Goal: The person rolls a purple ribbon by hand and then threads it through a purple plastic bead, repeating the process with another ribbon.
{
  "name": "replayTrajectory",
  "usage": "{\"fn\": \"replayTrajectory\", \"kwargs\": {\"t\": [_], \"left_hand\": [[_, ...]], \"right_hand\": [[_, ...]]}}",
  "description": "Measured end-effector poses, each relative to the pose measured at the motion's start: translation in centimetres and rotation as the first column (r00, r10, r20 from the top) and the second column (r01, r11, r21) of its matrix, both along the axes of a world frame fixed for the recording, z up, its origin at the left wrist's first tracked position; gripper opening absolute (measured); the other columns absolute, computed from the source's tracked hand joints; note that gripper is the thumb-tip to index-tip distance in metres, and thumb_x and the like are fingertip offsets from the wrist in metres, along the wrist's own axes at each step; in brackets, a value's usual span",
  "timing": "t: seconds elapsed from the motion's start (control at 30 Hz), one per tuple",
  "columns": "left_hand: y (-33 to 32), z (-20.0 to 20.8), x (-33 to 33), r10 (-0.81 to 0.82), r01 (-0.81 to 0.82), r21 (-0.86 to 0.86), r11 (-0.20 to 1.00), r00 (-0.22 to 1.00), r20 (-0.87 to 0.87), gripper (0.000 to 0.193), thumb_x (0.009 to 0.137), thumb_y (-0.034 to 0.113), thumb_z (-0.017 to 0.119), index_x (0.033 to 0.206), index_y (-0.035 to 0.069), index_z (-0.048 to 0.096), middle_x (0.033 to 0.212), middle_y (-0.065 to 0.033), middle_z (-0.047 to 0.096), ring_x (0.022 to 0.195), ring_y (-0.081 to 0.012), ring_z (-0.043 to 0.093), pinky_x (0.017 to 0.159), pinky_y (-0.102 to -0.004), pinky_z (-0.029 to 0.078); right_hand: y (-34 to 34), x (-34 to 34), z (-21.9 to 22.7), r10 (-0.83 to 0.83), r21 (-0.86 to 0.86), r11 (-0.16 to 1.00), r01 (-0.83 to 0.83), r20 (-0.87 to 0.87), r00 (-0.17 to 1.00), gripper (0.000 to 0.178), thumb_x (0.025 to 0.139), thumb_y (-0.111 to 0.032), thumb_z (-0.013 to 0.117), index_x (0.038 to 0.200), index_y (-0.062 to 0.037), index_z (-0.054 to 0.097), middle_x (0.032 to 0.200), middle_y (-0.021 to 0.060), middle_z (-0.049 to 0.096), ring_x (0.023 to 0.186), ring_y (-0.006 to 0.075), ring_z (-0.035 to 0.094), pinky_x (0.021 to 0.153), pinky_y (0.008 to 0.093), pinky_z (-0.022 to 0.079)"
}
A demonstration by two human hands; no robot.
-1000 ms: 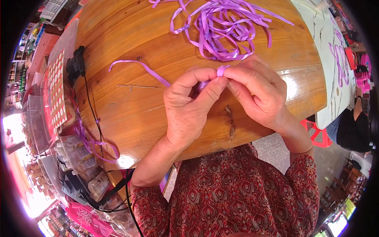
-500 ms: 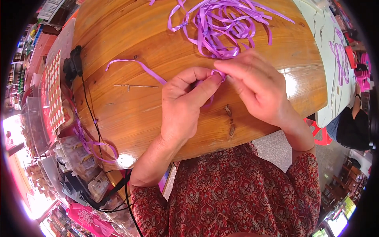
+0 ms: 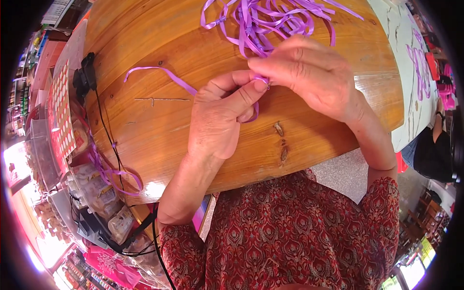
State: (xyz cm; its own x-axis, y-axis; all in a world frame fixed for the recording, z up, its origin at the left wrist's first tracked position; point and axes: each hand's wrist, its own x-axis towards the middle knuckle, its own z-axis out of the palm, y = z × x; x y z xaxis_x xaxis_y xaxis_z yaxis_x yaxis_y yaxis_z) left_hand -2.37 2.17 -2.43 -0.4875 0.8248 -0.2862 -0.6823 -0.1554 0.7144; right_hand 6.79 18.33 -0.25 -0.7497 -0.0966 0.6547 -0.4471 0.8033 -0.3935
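My left hand (image 3: 212, 116) pinches a narrow purple ribbon (image 3: 180, 82) between thumb and forefinger. A small loop of it shows at the fingertips, and its tail trails leftward over the table. My right hand (image 3: 316, 79) is just to the right of that loop, its fingers drawn together; what they hold, if anything, is hidden. A thin, twisted wire-like piece (image 3: 166, 99) lies to the left of my left hand. Beyond my hands is a loose heap of purple ribbons (image 3: 251, 26).
The wooden table (image 3: 251, 150) has a black clip-like device (image 3: 86, 77) with a cable at its left edge. Clear plastic packages (image 3: 99, 191) crowd the left side. On the right, more purple ribbon (image 3: 419, 72) lies on a white marbled table (image 3: 394, 58); beside it, a person in black (image 3: 432, 154).
My right hand has risen and turned over, knuckles up, near the ribbon loop. My left hand has shifted slightly left and up, still pinching the ribbon.
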Motion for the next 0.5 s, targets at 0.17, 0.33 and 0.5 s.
{"fn": "replayTrajectory", "kwargs": {"t": [0.17,0.33,0.5], "left_hand": [[0.0,1.1,0.0,-0.001,-0.034,-0.161,0.986,0.977,-0.213,0.007,0.082,0.006,0.067,0.088,0.002,0.066,0.069,0.0036,0.057,0.055,-0.0017,0.042,0.048,-0.0165,0.031],[0.1,1.5,0.4,0.069,-0.142,-0.179,0.973,0.929,-0.364,0.006,0.082,0.005,0.066,0.086,0.002,0.064,0.067,0.0051,0.056,0.057,-0.0002,0.045,0.049,-0.0152,0.036],[0.2,1.1,0.4,0.103,-0.174,-0.159,0.972,0.921,-0.377,0.006,0.082,0.004,0.066,0.087,0.002,0.063,0.067,0.0058,0.055,0.057,0.0005,0.044,0.050,-0.0146,0.036]], "right_hand": [[1.2,-0.5,0.4,-0.086,0.021,0.996,0.085,0.064,0.994,0.035,0.063,-0.006,0.075,0.097,-0.0016,0.067,0.083,0.0083,0.064,0.077,0.0208,0.060,0.066,0.0284,0.049],[0.6,-0.3,0.2,-0.117,-0.035,0.992,0.121,0.082,0.990,0.029,0.063,-0.004,0.076,0.091,-0.0011,0.067,0.081,0.0084,0.063,0.075,0.0209,0.060,0.066,0.0292,0.048],[-0.1,0.3,0.4,-0.045,-0.222,0.971,0.084,0.177,0.983,0.020,0.069,0.000,0.073,0.088,-0.0004,0.067,0.080,0.0079,0.064,0.073,0.0188,0.060,0.067,0.0269,0.047]]}}
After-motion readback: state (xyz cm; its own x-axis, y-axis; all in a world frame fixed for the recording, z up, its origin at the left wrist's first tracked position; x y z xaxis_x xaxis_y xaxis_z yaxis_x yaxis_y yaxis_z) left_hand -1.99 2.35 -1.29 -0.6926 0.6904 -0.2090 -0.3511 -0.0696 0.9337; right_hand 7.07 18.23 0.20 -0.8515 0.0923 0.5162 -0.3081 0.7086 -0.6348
